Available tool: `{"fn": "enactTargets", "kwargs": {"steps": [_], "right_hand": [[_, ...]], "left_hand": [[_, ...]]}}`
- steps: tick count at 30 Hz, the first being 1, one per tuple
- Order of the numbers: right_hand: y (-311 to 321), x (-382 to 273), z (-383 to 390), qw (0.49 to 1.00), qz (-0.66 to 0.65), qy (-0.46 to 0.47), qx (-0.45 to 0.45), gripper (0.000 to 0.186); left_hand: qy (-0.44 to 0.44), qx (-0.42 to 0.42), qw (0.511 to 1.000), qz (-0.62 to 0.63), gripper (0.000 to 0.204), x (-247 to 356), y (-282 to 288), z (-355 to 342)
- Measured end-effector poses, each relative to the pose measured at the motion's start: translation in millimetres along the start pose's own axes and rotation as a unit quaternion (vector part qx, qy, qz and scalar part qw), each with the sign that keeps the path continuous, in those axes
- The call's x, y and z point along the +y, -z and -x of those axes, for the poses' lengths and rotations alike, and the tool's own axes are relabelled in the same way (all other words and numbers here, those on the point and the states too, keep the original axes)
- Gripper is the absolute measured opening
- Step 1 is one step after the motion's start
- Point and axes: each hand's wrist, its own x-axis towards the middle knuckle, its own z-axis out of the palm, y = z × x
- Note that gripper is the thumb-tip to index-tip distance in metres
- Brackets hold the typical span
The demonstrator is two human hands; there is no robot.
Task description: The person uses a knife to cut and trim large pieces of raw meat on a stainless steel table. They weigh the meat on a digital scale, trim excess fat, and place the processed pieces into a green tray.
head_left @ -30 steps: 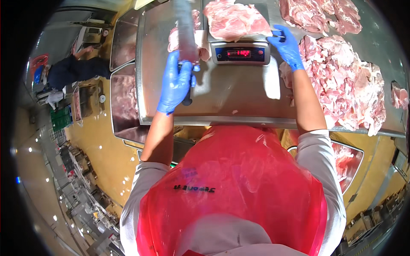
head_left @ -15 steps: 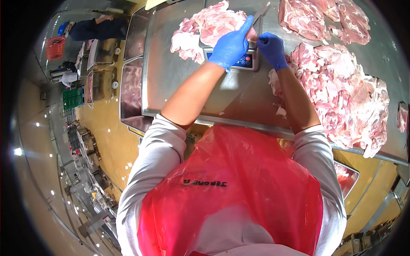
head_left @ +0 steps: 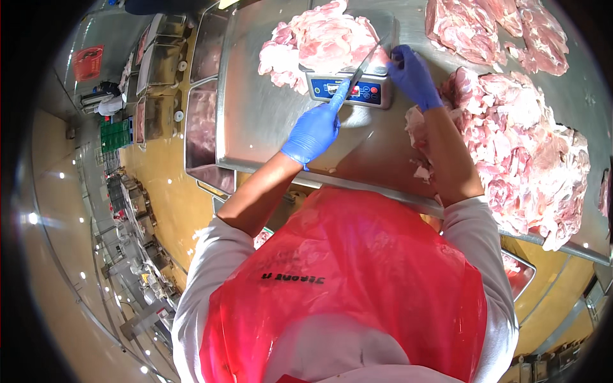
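My left hand (head_left: 314,133), in a blue glove, is closed round the handle of a knife (head_left: 363,69), its index finger stretched along it. The blade points away, up to the right, across the front of a digital scale (head_left: 316,97). A heap of raw meat (head_left: 332,37) lies on the scale and spills over its left side. At the heap's right edge, my gloved right hand (head_left: 414,78) has its fingers bent in a pinch on the meat's edge; the fingertips are partly hidden.
A large pile of raw meat pieces (head_left: 511,153) covers the right of the steel table (head_left: 268,127). More slabs (head_left: 463,32) lie at the far right. Steel bins (head_left: 203,121) holding meat stand along the left edge. A red crate (head_left: 87,62) is farther left.
My left hand has drawn back toward me and left, uncovering the scale's display, and the knife has come nearer with it. My right hand stays at the meat's right edge.
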Motion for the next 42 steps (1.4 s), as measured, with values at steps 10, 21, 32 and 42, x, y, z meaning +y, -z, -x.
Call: {"fn": "enactTargets", "kwargs": {"steps": [10,21,32,42], "right_hand": [[5,-19,-9,0.968,0.185,-0.033,-0.164,0.028],[18,-35,-13,0.937,0.272,0.008,-0.22,0.027],[27,-6,-48,0.96,0.234,0.073,-0.136,0.022],[44,-83,2,0.953,0.209,0.032,-0.216,0.022]], "left_hand": [[0.006,-0.03,0.999,0.021,0.082,4,10,-8],[-0.012,0.004,1.0,0.024,0.083,5,2,-75],[-0.018,-0.04,0.997,0.069,0.076,-18,11,-16],[-0.122,0.046,0.974,0.183,0.069,-40,-7,-31]]}}
